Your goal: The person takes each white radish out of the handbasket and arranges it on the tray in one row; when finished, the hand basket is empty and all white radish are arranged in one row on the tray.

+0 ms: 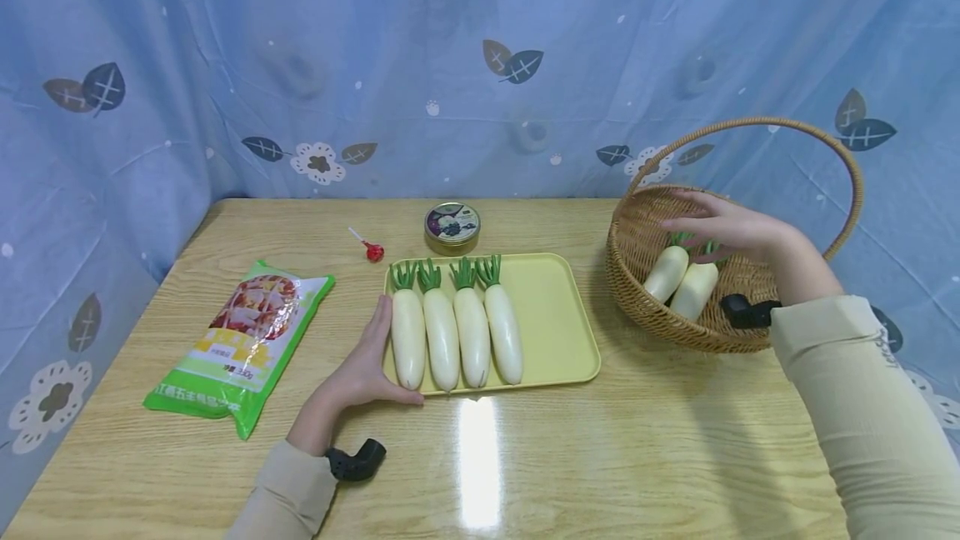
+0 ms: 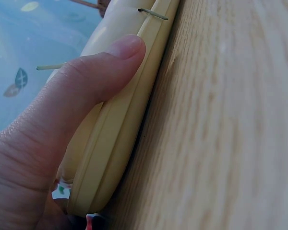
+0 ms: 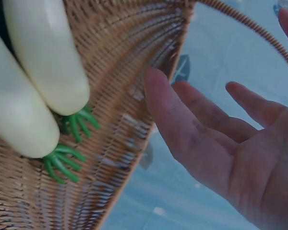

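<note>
My left hand (image 1: 363, 369) rests against the near left corner of a yellow tray (image 1: 551, 319), thumb on its front rim and fingers straight along its left side. Several white radishes (image 1: 408, 340) with green tops lie side by side on the tray's left part. My right hand (image 1: 731, 227) is over the wicker basket (image 1: 637, 294), fingers spread and holding nothing. Two more white radishes (image 3: 48, 62) lie inside, beside that hand and apart from it in the right wrist view; their green tops are partly covered by the hand in the head view.
A green snack bag (image 1: 247, 340) lies on the table's left side. Behind the tray stand a round tin (image 1: 452, 228) and a red lollipop (image 1: 373, 252). The basket's tall handle (image 1: 750, 122) arches over the right arm. A blue curtain (image 1: 420, 65) hangs behind the table.
</note>
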A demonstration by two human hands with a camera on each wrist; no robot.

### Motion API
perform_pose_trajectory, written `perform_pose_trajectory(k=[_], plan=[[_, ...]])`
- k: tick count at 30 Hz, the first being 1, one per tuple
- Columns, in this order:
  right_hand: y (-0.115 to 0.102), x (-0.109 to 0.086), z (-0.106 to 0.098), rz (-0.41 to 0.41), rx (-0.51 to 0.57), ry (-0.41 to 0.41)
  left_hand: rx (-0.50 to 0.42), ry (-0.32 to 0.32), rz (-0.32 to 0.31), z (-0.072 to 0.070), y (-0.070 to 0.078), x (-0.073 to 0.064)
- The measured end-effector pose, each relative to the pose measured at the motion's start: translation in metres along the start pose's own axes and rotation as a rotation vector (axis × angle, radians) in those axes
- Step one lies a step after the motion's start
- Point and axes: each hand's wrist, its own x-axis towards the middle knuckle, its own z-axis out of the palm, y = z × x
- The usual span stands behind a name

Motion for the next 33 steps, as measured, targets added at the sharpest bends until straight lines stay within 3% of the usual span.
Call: perform_pose_trajectory(k=[19,28,33], plan=[[0.037,0.012,-0.017,0.189,-0.001,-0.087,0.010,0.019,0.035,0.002,-0.005,0.002],[0.051,0.017,-0.021,0.246,0.048,-0.080,0.015,0.023,0.030,0.001,-0.004,0.001],[0.056,0.018,-0.021,0.279,0.012,-0.057,0.018,0.020,0.026,0.001,-0.004,0.000]])
